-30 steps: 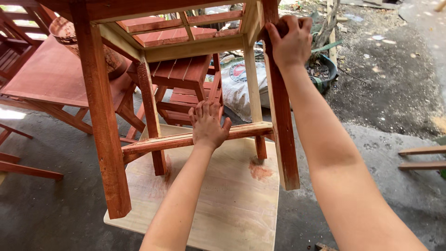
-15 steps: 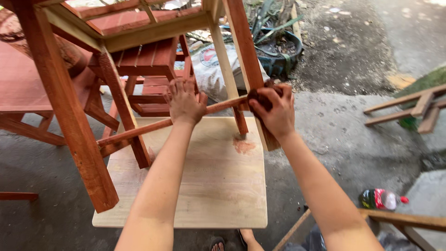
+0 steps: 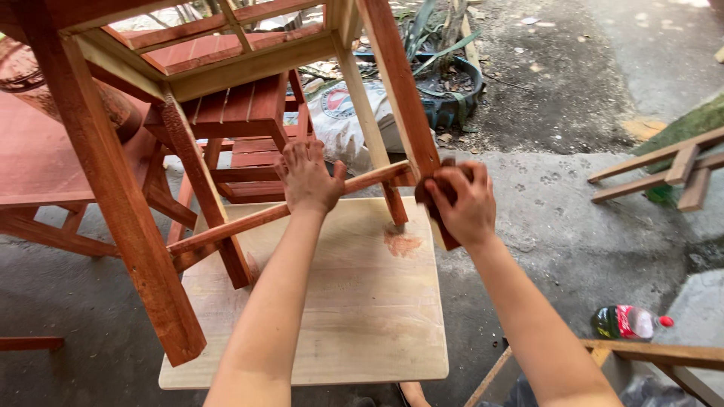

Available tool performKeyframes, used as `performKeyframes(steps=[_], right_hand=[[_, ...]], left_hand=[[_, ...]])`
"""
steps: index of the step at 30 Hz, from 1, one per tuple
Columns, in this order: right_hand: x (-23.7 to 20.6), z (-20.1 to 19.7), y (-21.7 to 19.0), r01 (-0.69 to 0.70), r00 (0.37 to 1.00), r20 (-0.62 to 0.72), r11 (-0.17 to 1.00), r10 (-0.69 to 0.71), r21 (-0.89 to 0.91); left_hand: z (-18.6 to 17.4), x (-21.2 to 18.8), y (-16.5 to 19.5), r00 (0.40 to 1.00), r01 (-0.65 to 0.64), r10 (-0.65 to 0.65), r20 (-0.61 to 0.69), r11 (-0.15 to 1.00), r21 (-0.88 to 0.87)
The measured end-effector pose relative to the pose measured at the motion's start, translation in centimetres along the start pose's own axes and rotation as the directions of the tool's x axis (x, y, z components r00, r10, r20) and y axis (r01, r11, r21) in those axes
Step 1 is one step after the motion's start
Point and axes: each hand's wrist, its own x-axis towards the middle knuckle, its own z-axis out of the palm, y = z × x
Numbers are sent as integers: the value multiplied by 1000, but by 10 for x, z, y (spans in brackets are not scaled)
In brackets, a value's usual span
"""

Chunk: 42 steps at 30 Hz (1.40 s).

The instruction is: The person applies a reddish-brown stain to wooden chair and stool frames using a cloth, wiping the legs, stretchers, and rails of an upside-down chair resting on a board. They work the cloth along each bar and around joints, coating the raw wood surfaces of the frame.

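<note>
Soft, even daylight; sun glares on the grey concrete ground (image 3: 648,68) at upper right. Sharp focus, edges slightly bowed.

**Right hand drops down the leg**

Our right hand (image 3: 458,205) has slid from the top of the red chair leg (image 3: 400,113) to its lower end, beside the rung (image 3: 286,215). A bottle (image 3: 630,322) has come into view.
</note>
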Motion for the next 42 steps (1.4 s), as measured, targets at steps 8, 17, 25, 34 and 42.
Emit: performKeyframes(steps=[8, 17, 25, 34, 42], right_hand=[[182, 79, -27, 19, 987, -162, 999, -26, -45], [346, 139, -46, -98, 991, -103, 993, 91, -71], [425, 179, -46, -203, 968, -170, 973, 183, -109], [386, 150, -48, -56, 996, 63, 977, 70, -208], [246, 109, -78, 177, 984, 105, 770, -143, -613]], left_hand=[[3, 2, -6, 1000, 26, -26, 8, 999, -29], [0, 6, -19, 968, 200, -233, -91, 941, -274], [-1, 9, -24, 951, 227, -284, -123, 910, -348], [-4, 8, -18, 971, 178, -217, -101, 938, -299], [1, 9, -15, 972, 209, -232, -30, 918, -336]])
